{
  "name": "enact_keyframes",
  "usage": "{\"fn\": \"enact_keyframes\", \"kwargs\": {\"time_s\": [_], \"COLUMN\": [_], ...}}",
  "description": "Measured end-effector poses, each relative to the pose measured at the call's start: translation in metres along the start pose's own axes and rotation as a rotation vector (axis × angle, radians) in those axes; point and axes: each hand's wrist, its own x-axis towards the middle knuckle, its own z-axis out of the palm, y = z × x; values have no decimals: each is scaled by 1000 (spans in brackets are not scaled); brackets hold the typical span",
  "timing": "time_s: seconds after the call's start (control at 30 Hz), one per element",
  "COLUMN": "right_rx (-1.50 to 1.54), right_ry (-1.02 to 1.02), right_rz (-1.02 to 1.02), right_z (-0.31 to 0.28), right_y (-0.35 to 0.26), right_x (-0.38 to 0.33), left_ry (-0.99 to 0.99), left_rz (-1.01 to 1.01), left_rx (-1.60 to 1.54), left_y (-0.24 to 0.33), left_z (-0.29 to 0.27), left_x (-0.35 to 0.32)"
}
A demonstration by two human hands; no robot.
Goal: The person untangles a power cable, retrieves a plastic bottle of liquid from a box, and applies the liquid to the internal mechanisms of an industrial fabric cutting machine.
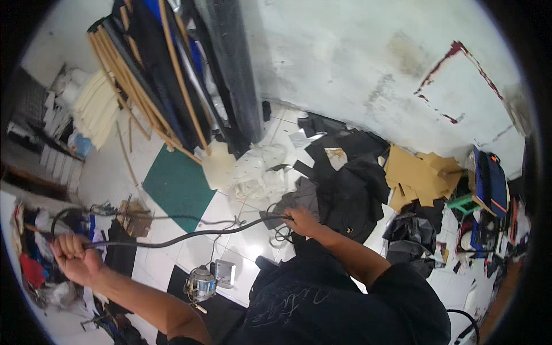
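Observation:
A long black cord [190,236] stretches between my two hands and sags a little in the middle. At the left, my left hand [77,259] is closed around one part of it, arm reaching out. Near the centre, my right hand [300,221] pinches another part, its fingertips partly hidden. Beyond my left hand the cord bends up in a loop, and a dark length runs behind the held stretch toward the middle of the floor. Below the cord stands a small silver machine with a rounded body [201,283], next to a pale square piece [225,273].
Tall rolls of material [230,75] and wooden poles [115,80] lean at the back. A green mat [179,187], crumpled clear plastic [259,172], black fabric pieces [351,190] and brown cardboard [417,172] lie on white tiles. Clutter lines both sides.

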Motion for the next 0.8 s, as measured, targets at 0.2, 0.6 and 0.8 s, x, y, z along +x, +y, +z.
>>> {"fn": "enact_keyframes", "kwargs": {"time_s": [0.2, 0.6, 0.8], "right_rx": [129, 1590, 1589], "right_ry": [252, -239, -204], "right_rz": [408, 388, 530], "right_z": [-12, -219, -171], "right_y": [68, -143, -191], "right_x": [-18, 33, 74], "left_ry": [427, 924, 139], "left_rz": [73, -1007, -1345], "left_rx": [187, 878, 941], "left_y": [-19, -202, -321], "left_z": [-108, -289, -127], "left_x": [-20, -236, -281]}}
